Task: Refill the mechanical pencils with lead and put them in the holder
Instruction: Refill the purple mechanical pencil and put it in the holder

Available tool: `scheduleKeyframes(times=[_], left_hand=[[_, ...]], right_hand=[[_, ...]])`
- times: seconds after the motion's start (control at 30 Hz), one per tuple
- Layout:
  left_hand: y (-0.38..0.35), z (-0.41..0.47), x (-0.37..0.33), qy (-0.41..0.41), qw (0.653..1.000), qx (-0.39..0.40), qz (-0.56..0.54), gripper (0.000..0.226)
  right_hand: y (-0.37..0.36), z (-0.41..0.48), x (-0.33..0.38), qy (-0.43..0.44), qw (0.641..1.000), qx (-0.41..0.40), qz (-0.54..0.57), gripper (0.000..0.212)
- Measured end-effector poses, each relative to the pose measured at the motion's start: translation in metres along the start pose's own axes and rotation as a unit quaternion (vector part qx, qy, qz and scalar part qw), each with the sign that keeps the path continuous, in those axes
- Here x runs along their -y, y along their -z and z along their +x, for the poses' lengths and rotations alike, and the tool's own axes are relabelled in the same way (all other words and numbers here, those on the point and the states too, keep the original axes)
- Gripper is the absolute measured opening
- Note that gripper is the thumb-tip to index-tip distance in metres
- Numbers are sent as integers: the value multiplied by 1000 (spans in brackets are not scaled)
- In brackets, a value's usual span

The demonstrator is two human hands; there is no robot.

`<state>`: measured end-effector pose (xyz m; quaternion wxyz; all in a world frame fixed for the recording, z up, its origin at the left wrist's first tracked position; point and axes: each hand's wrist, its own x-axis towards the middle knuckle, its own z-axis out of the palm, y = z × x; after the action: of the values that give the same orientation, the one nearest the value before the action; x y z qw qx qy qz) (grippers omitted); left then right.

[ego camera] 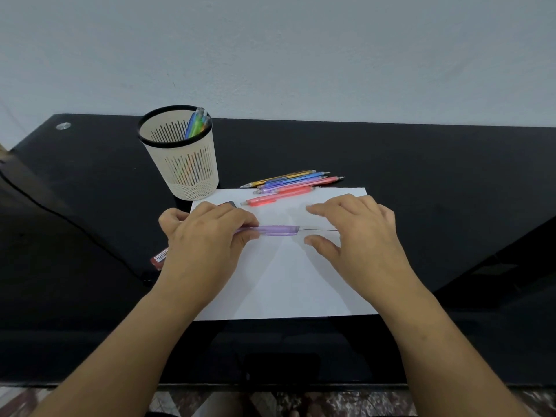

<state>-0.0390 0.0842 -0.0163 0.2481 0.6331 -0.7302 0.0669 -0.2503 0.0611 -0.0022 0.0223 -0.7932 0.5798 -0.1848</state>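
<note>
Left grip (204,236) holds translucent purple plastic mechanical pencil (278,230) level so thin dark lead (319,229) enters; right grip (358,233) hold unclear

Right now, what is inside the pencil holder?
Some pencils, blue and green among them, lean against the right side of the holder. Its floor is hidden by the wall, so I cannot count them.

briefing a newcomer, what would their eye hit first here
The left hand gripping a purple pencil over the white paper, a thin lead sticking out toward the open right hand. Behind, a cream holder stands at the left, with loose coloured pencils to its right.
</note>
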Motion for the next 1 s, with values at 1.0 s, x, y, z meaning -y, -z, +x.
scheduleKeyframes(times=[1.0], left_hand=[[-3,4,1,101,994,-39,-12,11]], right_hand=[[2,2,-6,-69,996,28,-39,48]])
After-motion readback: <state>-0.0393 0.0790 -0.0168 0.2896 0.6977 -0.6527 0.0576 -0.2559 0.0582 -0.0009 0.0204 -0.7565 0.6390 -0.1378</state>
